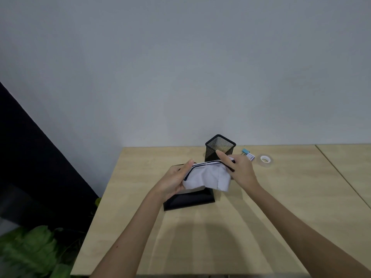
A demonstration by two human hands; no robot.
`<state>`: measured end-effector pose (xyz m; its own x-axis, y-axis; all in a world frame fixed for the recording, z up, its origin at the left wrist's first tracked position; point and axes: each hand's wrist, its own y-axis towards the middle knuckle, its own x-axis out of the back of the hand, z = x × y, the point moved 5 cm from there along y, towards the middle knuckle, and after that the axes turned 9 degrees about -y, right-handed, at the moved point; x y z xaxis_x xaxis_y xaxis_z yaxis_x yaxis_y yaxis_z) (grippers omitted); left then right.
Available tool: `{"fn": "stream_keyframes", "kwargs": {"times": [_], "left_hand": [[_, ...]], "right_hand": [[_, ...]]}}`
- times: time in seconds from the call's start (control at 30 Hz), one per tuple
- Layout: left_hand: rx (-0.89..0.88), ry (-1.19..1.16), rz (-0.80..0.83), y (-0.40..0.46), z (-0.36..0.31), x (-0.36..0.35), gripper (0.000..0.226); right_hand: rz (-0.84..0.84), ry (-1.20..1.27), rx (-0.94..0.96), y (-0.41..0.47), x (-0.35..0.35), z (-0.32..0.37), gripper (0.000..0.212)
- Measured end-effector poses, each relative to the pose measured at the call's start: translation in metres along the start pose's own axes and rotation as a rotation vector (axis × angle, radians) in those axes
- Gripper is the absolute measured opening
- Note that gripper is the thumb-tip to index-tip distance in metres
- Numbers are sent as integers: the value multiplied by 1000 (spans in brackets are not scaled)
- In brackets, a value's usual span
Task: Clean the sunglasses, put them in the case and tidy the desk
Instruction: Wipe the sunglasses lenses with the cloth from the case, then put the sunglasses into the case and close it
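Note:
Both my hands hold the sunglasses (206, 163) above the desk, draped in a white cleaning cloth (208, 178) that hides the lenses. Only the dark top edge of the frame and a temple show. My left hand (176, 177) grips the left end of the frame and the cloth. My right hand (240, 168) pinches the right end, with the cloth under its fingers. The black glasses case (188, 200) lies on the desk right under my hands, partly hidden by them.
A black mesh pen holder (220, 146) stands behind my hands near the wall. To its right lie a small teal clip (245, 151), a small printed item (251, 157) and a roll of clear tape (265, 159). Green plant leaves (34, 249) sit beyond the desk's left edge.

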<state>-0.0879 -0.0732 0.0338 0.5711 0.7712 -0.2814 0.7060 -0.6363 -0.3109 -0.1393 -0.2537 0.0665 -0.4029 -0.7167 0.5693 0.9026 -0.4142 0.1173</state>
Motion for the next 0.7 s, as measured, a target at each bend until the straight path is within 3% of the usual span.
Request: {"fn": "stream_keyframes", "kwargs": {"times": [0.13,0.27,0.37,0.47,0.57,0.7], "left_hand": [[-47,258,-175,6,-8,20,46],[-127,356,-215,13,-12,37,49],[-204,412,-230,17,-12,50,42],[-246,486,-274,19,-5,65,37],[-207,616,-312,24,12,78,40],[-122,718,-319,25,33,83,24]], "right_hand": [[334,181,-359,4,-10,-10,60],[658,-121,-167,5,-28,-11,32],[604,-361,14,22,-47,-14,31],[498,-438,105,35,-64,-14,35],[542,-455,130,37,-83,-26,28],[671,-513,86,28,-100,-43,30]]}}
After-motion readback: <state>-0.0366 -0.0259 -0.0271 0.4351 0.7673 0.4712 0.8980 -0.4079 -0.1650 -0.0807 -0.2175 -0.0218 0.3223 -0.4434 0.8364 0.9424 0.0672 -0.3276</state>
